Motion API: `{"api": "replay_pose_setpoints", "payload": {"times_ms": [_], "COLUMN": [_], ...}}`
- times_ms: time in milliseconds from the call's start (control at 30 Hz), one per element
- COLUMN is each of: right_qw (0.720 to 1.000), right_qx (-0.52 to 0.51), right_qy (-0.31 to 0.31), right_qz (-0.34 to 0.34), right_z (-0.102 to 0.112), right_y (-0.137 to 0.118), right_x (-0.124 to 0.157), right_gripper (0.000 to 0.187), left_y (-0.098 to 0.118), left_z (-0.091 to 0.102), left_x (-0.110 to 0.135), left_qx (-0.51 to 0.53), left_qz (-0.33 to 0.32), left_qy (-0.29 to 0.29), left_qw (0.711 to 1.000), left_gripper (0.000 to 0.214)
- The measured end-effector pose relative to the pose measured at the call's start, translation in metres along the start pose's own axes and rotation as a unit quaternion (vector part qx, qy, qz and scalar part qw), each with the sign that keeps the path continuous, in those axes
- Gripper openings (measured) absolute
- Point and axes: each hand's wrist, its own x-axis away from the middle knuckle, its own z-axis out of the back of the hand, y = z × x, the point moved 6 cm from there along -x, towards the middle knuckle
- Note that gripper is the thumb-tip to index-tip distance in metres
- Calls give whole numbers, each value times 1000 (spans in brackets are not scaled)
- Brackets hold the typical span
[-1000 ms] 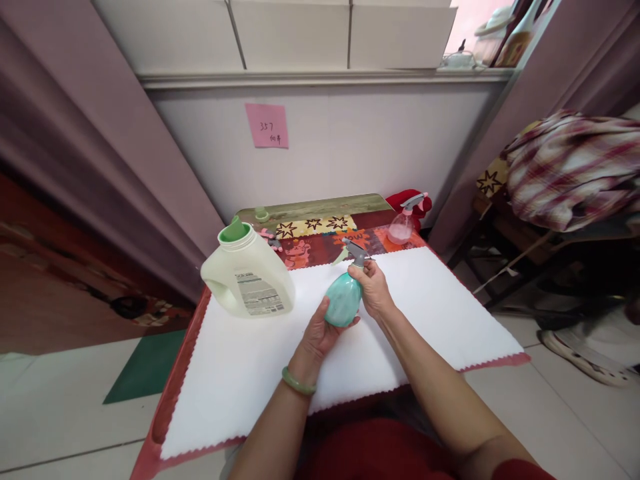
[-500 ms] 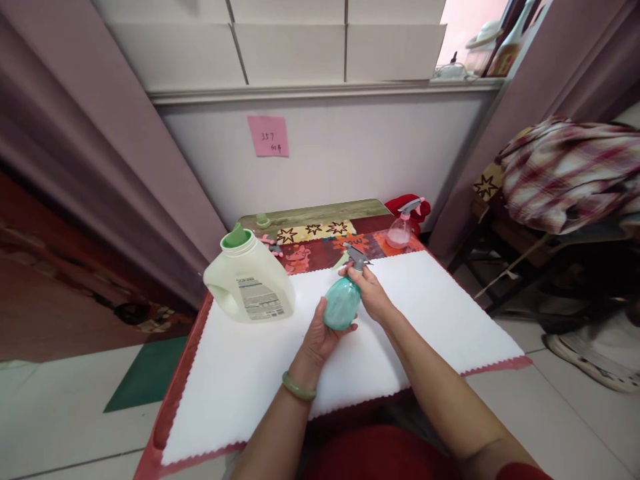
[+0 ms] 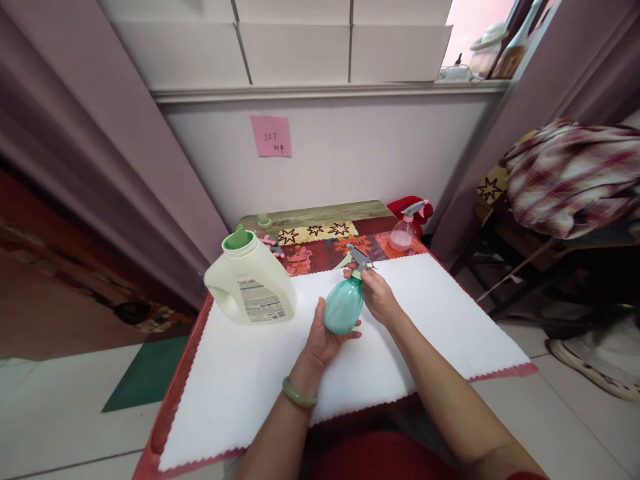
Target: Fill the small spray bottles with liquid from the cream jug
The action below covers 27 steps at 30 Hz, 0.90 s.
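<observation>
A teal spray bottle with a grey trigger head leans to the right, held above the white cloth. My left hand wraps its rounded body from below and the left. At the neck, just under the trigger head, the fingers of my right hand are closed, some of them hidden behind it. To the left stands a large pale green detergent jug with its green pour spout bare. A small green cap sits on the table's far edge.
A pink spray bottle stands at the table's back right, before a red cloth. Small pink and grey pieces lie behind the jug. A plaid cloth is piled at the right. Someone's shoe shows on the floor.
The trigger head now sits slightly higher and further right, with my right hand shifted a little down and right. My left hand keeps its hold on the bottle's body.
</observation>
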Motion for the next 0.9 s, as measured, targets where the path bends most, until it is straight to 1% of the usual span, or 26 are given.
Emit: {"api": "replay_pose_setpoints", "payload": {"times_ms": [100,200,367,600,767,900], "right_qw": [1000,999,999,1000,999,998], "right_qx": [-19,-32,-43,-1,13,47], "right_qy": [-6,-6,3,4,-1,2], "right_qz": [-2,-6,-20,10,34,36], "right_z": [0,0,0,1,4,6], "right_y": [0,0,1,-3,-6,-5], "right_x": [-1,-1,-3,-4,-4,-3], "right_gripper": [42,39,41,42,38,40], "left_y": [0,0,1,0,0,-1], "left_z": [0,0,-1,0,0,0], "left_x": [0,-1,-2,-1,-1,-1], "left_qx": [-3,-5,-3,1,1,2], "left_qz": [7,10,-1,3,3,6], "left_qy": [0,1,2,4,8,17], "left_qw": [1000,1000,1000,1000,1000,1000], "left_gripper": [76,75,71,72,71,72]}}
